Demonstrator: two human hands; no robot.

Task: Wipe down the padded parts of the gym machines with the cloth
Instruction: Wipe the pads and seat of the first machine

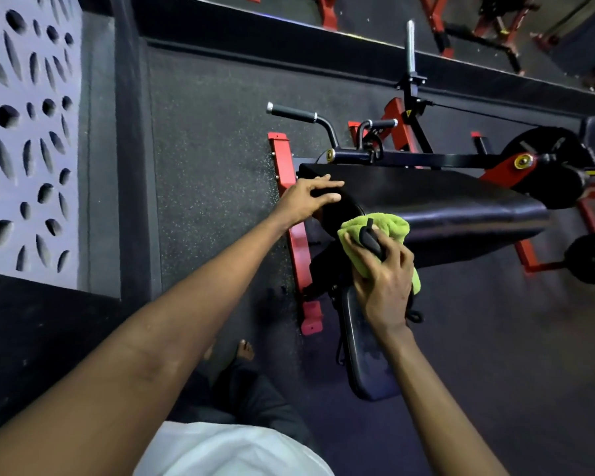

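The left hand is stretched forward and rests on the left end of the long black padded bench cushion. Its fingers are released, almost straight and a little spread over the corner of the cushion. The right hand grasps the bright green terry cloth, bunched into a wad. The cloth comes out in front of the curled fingers and seems to press on the near rounded edge of the cushion, to the right of the left hand. The same fingers also hold a small black object against the cloth; what it is I cannot tell. Below the right wrist stands a smaller black padded seat. The red steel frame of the machine stands on the dark speckled rubber floor.
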